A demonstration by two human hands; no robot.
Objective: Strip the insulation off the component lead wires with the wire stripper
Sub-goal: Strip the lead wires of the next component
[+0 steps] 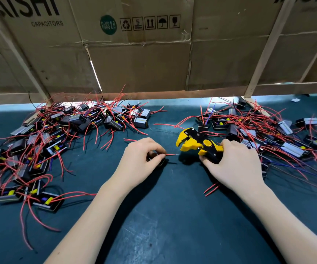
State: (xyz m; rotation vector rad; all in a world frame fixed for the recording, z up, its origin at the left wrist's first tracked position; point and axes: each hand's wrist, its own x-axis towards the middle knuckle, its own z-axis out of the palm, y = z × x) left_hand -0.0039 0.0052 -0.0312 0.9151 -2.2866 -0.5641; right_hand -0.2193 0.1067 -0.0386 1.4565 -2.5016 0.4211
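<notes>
L hand pinches a red lead wire at a dark component, tip pointing to 3 o'clock. R hand grips the wire stripper handles, jaws open, just beside the tip. Feed tip squarely into jaws, keep wire taut w/ L fingers, squeeze once.

Landmark: the yellow-and-black wire stripper, on the dark green mat.
Right hand: grips the stripper's handles; its yellow head points left, jaws parted.
Left hand: just left of the stripper, pinching a red lead wire of a small black component under its fingers.
Wire tip: aimed at the stripper, just short of its jaws.
Left pile: components with red and black wires, well left of the stripper.
Right pile: similar components, behind and right of the stripper.
Cardboard boxes: stand beyond the stripper, behind both piles.
</notes>
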